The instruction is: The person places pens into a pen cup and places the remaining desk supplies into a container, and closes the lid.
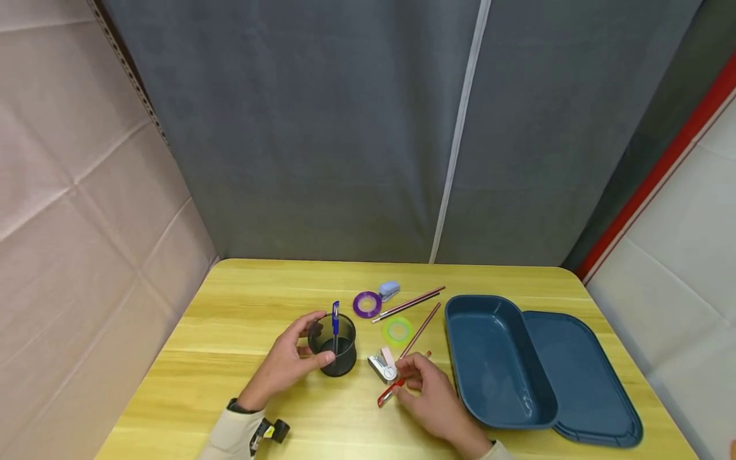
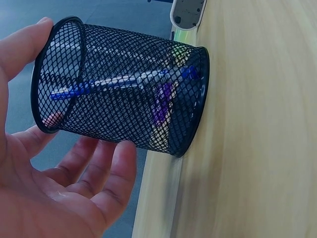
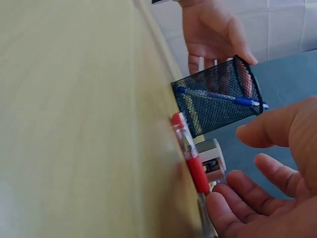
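My left hand grips the black mesh pen cup by its rim, thumb on the near side and fingers round the far side. The cup stands upright on the table, and a blue pen leans inside it. Low over the table, my right hand is at a red pen. In the right wrist view its thumb and fingers are spread apart, beside the red pen and not closed round it. A small silver-and-white device lies between the cup and the right hand.
Behind lie a purple tape roll, a green tape roll, a pale blue item and several slim pencils. A dark blue box stands at the right, its lid beside it. A grey curtain hangs behind the table.
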Demonstrator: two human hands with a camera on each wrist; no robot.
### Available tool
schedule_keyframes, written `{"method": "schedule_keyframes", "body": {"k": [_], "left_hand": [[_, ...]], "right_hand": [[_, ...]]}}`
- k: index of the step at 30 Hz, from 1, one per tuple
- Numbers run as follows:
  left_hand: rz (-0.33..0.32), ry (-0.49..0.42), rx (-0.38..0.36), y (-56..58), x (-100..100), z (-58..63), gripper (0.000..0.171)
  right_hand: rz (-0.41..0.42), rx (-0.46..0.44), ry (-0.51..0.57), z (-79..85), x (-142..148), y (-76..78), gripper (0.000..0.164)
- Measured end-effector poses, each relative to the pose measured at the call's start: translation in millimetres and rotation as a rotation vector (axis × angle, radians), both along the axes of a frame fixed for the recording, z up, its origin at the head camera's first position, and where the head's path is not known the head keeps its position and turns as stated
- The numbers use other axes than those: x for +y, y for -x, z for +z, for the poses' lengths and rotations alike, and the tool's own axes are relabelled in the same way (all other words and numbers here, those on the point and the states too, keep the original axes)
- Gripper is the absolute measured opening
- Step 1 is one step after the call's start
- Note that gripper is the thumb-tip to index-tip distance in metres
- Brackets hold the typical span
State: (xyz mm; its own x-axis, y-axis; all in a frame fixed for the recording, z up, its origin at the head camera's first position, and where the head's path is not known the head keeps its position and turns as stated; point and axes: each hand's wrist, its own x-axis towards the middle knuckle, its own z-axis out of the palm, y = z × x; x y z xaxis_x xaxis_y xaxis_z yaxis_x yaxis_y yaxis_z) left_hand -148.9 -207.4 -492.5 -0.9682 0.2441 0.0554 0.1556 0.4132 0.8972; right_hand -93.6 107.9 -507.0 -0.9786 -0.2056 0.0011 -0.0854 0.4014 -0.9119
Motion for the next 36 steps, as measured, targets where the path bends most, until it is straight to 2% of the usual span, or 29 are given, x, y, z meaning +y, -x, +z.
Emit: {"method": "schedule_keyframes", "body": {"k": [6, 15, 22, 31, 36], "left_hand": [[0.002, 0.002, -0.008, 0.1, 0, 1.4, 0.085], [-0.001, 0.002, -0.018, 0.3, 0, 2.3, 0.085], [0.011, 0.003, -0.029, 0.6, 0, 1.6, 0.086], [0.018, -0.001, -0.03, 1.0, 0, 0.7, 0.082], [0.01, -0.014, -0.026, 0.2, 0, 1.2, 0.084]], "right_hand": [[0.009, 0.036, -0.037, -4.5, 4, -0.7, 0.033], [0.011, 0.119, -0.208, -10.2, 6, 0.7, 0.039], [0.031, 0.148, -0.282, -11.6, 7, 1.3, 0.035], [0.007, 0.147, -0.373, -9.7, 3, -1.6, 0.027], [0.066, 0.13, -0.344, -10.0, 2, -0.6, 0.022]]}}
